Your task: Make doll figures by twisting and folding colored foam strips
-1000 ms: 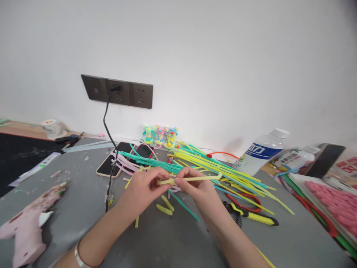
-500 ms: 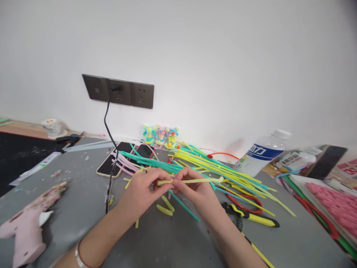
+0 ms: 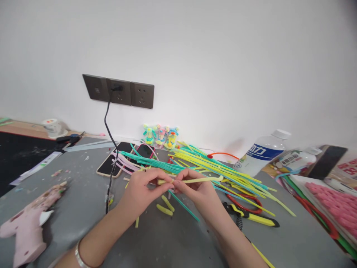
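Observation:
Above the middle of the grey table, both my hands pinch one pale yellow pipe cleaner (image 3: 203, 180). My left hand (image 3: 143, 188) is closed on its left part, where it looks folded double. Fingertips nearly touching the left ones, my right hand (image 3: 192, 184) is closed on it too. The free end runs right and finishes in a small hook. On the table below lie short bent yellow pipe cleaner pieces (image 3: 164, 209). Behind the hands spread teal pipe cleaners (image 3: 150, 161) and long yellow pipe cleaners (image 3: 214, 163).
Three small fuzzy figures (image 3: 161, 136) stand against the wall. Two phones lie by a black cable (image 3: 106, 119) from the wall socket (image 3: 118, 91). A pink glue gun (image 3: 28, 227) is at left. Yellow-black pliers (image 3: 253, 217) and a bottle (image 3: 262, 152) are at right.
Both hands keep their pinch on the yellow pipe cleaner. The fingers have shifted only very slightly, and the pipe cleaner's free end sits a touch higher.

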`<state>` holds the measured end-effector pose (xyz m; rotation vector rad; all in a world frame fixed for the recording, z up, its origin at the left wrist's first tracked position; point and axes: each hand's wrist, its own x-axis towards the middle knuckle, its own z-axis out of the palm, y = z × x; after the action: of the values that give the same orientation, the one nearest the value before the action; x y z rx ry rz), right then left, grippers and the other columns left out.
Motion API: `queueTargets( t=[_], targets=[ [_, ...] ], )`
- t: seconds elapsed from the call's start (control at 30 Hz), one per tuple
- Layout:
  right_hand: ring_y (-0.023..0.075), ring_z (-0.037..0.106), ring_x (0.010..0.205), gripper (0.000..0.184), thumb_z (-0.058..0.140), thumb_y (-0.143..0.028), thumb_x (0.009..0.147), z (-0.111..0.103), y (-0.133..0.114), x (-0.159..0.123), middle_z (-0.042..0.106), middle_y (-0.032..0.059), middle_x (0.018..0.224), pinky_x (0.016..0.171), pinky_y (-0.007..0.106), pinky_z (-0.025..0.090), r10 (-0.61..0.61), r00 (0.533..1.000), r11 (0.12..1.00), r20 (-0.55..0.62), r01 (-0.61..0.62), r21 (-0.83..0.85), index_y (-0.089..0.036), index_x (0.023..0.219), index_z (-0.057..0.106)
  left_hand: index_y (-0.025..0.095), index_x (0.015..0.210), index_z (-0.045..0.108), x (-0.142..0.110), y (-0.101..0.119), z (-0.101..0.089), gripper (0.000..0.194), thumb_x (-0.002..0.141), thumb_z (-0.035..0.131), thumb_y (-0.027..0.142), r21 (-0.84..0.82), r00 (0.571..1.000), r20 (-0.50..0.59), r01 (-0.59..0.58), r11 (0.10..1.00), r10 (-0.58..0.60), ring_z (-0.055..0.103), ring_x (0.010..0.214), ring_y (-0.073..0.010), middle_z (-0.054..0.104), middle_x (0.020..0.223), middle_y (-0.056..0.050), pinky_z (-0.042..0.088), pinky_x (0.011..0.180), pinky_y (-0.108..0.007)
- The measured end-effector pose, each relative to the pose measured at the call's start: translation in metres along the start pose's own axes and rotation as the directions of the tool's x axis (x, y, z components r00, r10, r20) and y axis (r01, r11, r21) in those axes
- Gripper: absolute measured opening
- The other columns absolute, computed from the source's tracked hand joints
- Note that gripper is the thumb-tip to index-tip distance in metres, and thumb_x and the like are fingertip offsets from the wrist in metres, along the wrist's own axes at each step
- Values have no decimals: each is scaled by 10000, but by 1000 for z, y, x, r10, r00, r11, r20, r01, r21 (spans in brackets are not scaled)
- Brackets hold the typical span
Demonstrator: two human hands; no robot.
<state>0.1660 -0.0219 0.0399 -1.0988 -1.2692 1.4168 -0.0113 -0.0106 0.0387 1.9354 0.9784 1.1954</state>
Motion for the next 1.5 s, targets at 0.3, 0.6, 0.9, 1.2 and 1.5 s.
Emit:
queueTargets(
  t=[0.3,0.6,0.9,1.2,1.5],
  targets=[
    [132,568,595,341,817,-455,694,0,-2,0,627,-5,626,575,245,445,1,1000,1000,25,-1,16,-181,693,614,203,806,747,-1,-1,-1,63,814,706,156,24,999,-14,-47,999,48,687,650,-113,768,746,12,521,575,-161],
    [159,617,662,331,755,-500,754,-3,-6,-2,649,14,678,651,276,502,27,999,999,23,-27,-21,-185,762,653,195,740,731,1,4,-3,101,830,688,212,104,997,-58,-43,994,49,656,551,-104,759,686,10,518,509,-158],
    [156,622,684,291,748,-454,773,-5,0,-1,662,13,686,678,274,503,2,1000,998,15,-1,-65,-179,766,654,196,804,710,-1,0,-3,103,837,660,112,255,960,-63,-248,934,273,689,629,-97,754,726,16,531,600,-152],
    [162,578,606,292,699,-441,768,3,5,-2,593,8,661,593,279,465,-70,996,984,-61,59,-166,-200,693,554,201,857,649,-3,-4,-1,135,886,598,80,376,898,-12,-404,834,440,685,726,-107,712,756,8,534,744,-195],
    [139,501,583,137,559,-154,792,0,12,-4,563,-14,636,550,239,354,-345,939,666,-10,238,-707,-207,678,504,199,872,662,-5,-11,2,167,894,558,70,315,941,95,-339,887,326,674,801,-136,716,801,-7,504,736,-216]
  ],
)
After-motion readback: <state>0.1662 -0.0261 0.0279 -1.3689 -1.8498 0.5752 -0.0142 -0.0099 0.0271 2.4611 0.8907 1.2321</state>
